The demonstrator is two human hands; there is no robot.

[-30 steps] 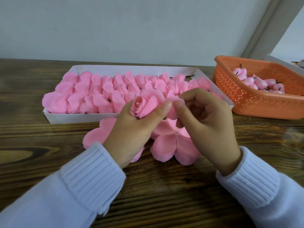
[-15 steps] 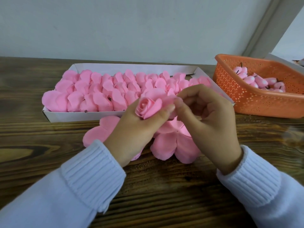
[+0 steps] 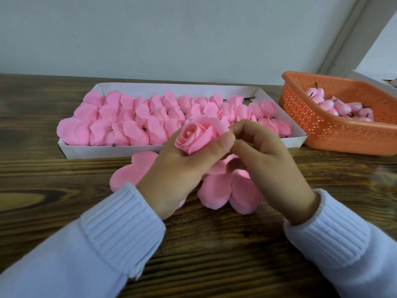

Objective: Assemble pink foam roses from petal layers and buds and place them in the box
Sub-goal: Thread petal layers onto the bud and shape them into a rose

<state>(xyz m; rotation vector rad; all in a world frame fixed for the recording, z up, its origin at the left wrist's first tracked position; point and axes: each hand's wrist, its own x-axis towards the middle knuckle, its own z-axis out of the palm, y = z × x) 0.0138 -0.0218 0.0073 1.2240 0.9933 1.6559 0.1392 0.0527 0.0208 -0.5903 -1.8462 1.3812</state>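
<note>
**Item: pink foam rose, held in both hands above the table**

Rose [image 3: 197, 136]: pale pink foam with a tightly spiralled centre and broader outer petals flaring round it. The bloom faces up and slightly left. It is held off the table, in front of the near wall of the box [image 3: 96, 152] and above the loose petal layers [image 3: 225, 190].

Left hand [image 3: 178, 168]: grips the rose from below and behind. The fingers are cupped under the bloom and the thumb is pressed against its right side.

Right hand [image 3: 264, 155]: fingers curled, with the forefinger and thumb pinching the outer petal at the rose's right edge.

Both wrists wear white ribbed sleeves [image 3: 120, 224].

Box: shallow white cardboard, set lengthwise on the table and packed with rows of finished roses [image 3: 129, 117].

Petal layers: flat pink pieces lying on the wood just in front of the box, partly hidden by the hands.

Basket [image 3: 335, 134]: orange perforated plastic, just right of the box, holding pink buds [image 3: 339, 107] with dark stems.

Table [image 3: 64, 211]: dark-grained wood.
</note>
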